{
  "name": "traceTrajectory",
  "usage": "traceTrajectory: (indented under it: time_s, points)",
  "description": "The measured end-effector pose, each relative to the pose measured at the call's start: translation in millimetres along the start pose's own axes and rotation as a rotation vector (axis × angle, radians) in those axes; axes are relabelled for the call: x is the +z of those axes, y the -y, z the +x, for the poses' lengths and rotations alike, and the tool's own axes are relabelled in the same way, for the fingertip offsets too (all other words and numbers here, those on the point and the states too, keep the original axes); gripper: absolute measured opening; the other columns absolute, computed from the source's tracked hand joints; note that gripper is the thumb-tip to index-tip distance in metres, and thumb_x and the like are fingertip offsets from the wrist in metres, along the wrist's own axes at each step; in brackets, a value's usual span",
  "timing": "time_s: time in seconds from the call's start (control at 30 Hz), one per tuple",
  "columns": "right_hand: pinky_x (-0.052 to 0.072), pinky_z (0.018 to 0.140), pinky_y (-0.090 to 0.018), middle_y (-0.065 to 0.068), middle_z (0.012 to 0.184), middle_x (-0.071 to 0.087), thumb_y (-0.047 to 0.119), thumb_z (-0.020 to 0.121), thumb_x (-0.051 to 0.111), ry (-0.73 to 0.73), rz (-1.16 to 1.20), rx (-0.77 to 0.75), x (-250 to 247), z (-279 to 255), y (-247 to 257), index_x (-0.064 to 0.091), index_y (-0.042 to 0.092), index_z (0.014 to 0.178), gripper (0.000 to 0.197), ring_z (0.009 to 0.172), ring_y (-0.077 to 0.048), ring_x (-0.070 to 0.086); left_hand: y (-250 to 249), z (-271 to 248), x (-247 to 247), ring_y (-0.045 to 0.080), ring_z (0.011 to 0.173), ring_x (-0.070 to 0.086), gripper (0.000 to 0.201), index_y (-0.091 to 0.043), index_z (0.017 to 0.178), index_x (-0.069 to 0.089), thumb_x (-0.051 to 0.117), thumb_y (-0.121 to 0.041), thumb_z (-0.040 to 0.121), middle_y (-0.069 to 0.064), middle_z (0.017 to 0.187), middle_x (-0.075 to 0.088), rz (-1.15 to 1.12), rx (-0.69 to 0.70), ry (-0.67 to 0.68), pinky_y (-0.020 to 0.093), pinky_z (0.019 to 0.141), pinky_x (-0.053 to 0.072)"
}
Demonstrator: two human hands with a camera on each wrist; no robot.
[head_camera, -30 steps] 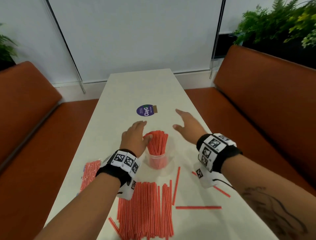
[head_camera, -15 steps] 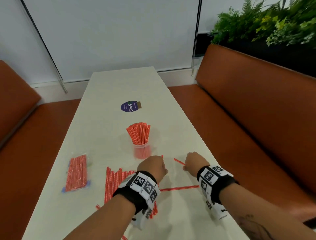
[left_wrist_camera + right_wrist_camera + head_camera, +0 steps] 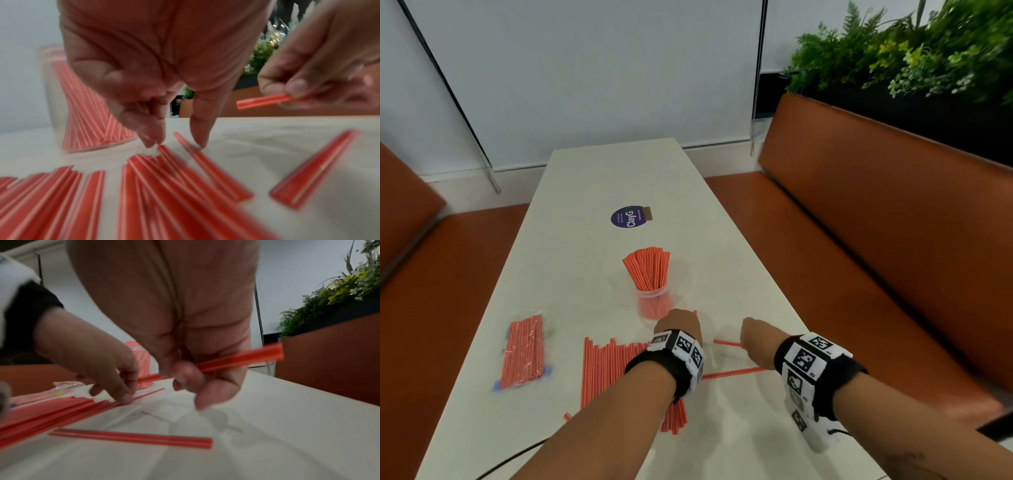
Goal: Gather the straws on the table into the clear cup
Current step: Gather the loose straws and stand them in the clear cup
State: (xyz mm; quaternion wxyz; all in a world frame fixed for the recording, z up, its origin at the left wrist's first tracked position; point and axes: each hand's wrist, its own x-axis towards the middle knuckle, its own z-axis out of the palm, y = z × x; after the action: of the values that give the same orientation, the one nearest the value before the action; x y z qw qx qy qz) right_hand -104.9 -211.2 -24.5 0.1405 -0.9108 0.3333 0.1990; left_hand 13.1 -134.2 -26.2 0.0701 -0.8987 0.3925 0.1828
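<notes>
The clear cup [image 3: 654,303] stands mid-table, packed with red striped straws [image 3: 649,270]. A pile of loose straws [image 3: 609,370] lies in front of it. My left hand [image 3: 678,323] is at the pile's far right end. In the left wrist view its fingers point down, with the fingertips [image 3: 154,141] and thumb touching straw ends [image 3: 185,144] on the table [image 3: 592,192]. My right hand [image 3: 751,339] pinches one straw [image 3: 236,360] between thumb and fingers, just above the table. Another single straw [image 3: 732,373] lies flat between my wrists.
A sealed packet of straws [image 3: 524,353] lies at the left of the table. A round purple sticker [image 3: 628,217] is beyond the cup. Orange bench seats [image 3: 893,240] flank the table, with plants [image 3: 911,51] behind the right one.
Both hands have drawn back from the cup to the loose straws near me. My right hand has lifted one straw off the table, and my left fingertips now touch the pile.
</notes>
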Motion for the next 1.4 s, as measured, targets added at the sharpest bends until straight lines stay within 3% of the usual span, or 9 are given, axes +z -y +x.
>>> traceTrajectory:
  time_s: [0.13,0.23,0.57,0.63,0.7,0.9,1.03,1.13,1.4]
  points:
    - [0.042,0.092,-0.029,-0.011,0.126,0.054,0.021,0.093,0.056,0.03,0.079,-0.065,6,-12,3,0.048,0.003,0.125,0.038,0.108,-0.023,0.053,-6,1,3,0.027,0.118,0.057,0.032,-0.005,0.12,0.058,0.037,-0.011,0.098,0.011,0.128,0.058,0.016,0.015,-0.011,0.035,0.098,0.047]
    - [0.043,0.098,-0.033,-0.014,0.126,0.058,0.02,0.089,0.063,0.044,0.016,-0.065,14,-8,5,0.054,0.002,0.121,0.038,0.117,-0.028,0.055,-6,2,5,0.028,0.116,0.06,0.03,-0.005,0.119,0.06,0.043,-0.016,0.097,0.011,0.126,0.062,-0.022,0.034,-0.016,0.035,0.094,0.048]
    - [0.041,0.074,-0.03,-0.018,0.104,0.063,0.013,0.093,0.052,0.159,-0.148,-0.064,11,0,14,0.062,-0.003,0.113,0.028,0.084,-0.023,0.051,-3,-2,2,0.03,0.123,0.053,0.03,0.005,0.116,0.057,0.036,-0.005,0.097,0.018,0.131,0.056,-0.363,0.009,0.133,0.034,0.104,0.04]
    - [0.042,0.074,-0.03,-0.014,0.094,0.059,0.011,0.094,0.047,0.155,-0.133,-0.076,-2,-3,11,0.061,-0.004,0.115,0.029,0.081,-0.021,0.048,-3,-6,-15,0.03,0.12,0.054,0.021,0.003,0.103,0.058,0.039,-0.003,0.095,0.018,0.129,0.057,-0.51,0.02,0.065,0.033,0.099,0.043]
    - [0.047,0.07,-0.028,-0.006,0.084,0.056,0.011,0.095,0.046,0.116,-0.004,-0.058,-20,-3,6,0.06,-0.003,0.116,0.029,0.074,-0.019,0.052,0,-11,-33,0.029,0.118,0.055,0.027,-0.001,0.118,0.052,0.043,-0.007,0.093,0.015,0.129,0.056,-0.63,0.071,-0.092,0.033,0.096,0.044]
    - [0.038,0.068,-0.024,-0.012,0.102,0.061,0.01,0.098,0.037,-0.164,0.406,-0.075,-77,14,15,0.062,0.002,0.109,0.028,0.084,-0.019,0.048,31,-20,-85,0.026,0.092,0.06,0.023,-0.008,0.1,0.067,0.045,-0.008,0.093,0.008,0.097,0.064,-0.887,0.187,-0.393,0.032,0.084,0.048]
    - [0.048,0.082,-0.03,-0.007,0.102,0.06,0.009,0.096,0.035,-0.44,0.631,-0.158,-103,42,57,0.056,0.03,0.067,0.041,0.09,-0.023,0.057,62,-5,-97,0.027,0.095,0.066,0.015,-0.014,0.078,0.059,0.051,-0.008,0.089,0.007,0.108,0.071,-0.912,0.067,-0.542,0.031,0.084,0.051]
    - [0.043,0.072,-0.026,-0.016,0.103,0.056,0.015,0.098,0.036,-0.615,0.73,-0.29,-112,52,92,0.056,0.021,0.077,0.03,0.075,-0.021,0.054,77,7,-101,0.025,0.099,0.066,0.016,-0.013,0.084,0.064,0.05,-0.006,0.087,0.006,0.109,0.071,-0.86,0.0,-0.582,0.033,0.088,0.052]
    - [0.045,0.073,-0.033,-0.015,0.092,0.062,0.012,0.095,0.041,-0.347,0.405,-0.24,-91,76,127,0.062,0.0,0.093,0.024,0.093,-0.033,0.061,90,35,-82,0.031,0.098,0.064,0.024,-0.003,0.098,0.071,0.05,-0.006,0.087,0.014,0.105,0.071,-0.643,-0.101,-0.459,0.035,0.083,0.051]
